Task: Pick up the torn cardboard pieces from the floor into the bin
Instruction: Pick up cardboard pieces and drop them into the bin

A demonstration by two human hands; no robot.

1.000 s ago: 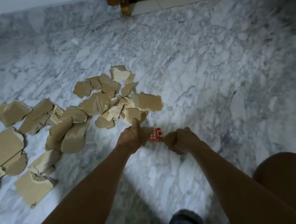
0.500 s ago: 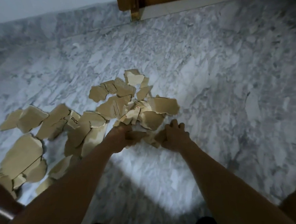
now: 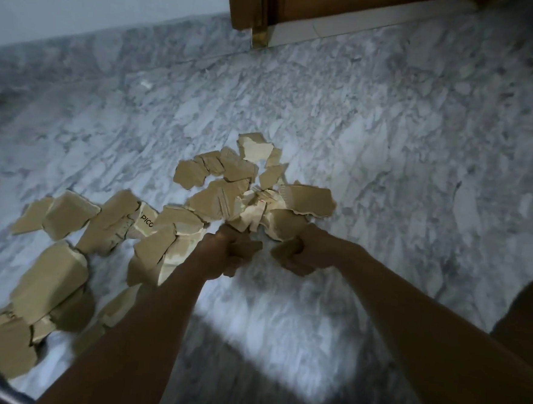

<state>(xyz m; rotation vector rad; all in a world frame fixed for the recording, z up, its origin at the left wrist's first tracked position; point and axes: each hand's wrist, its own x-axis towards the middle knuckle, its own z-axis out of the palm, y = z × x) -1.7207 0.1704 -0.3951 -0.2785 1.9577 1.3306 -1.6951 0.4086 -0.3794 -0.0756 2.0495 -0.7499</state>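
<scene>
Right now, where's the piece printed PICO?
The PICO piece lies left of centre in the head view, on the marble floor, left of the left hand.

You've got torn cardboard pieces (image 3: 224,199): tan, ragged, lying flat and overlapping, trailing from 12 o'clock to 8 o'clock. One scrap (image 3: 145,221) reads PICO.
</scene>
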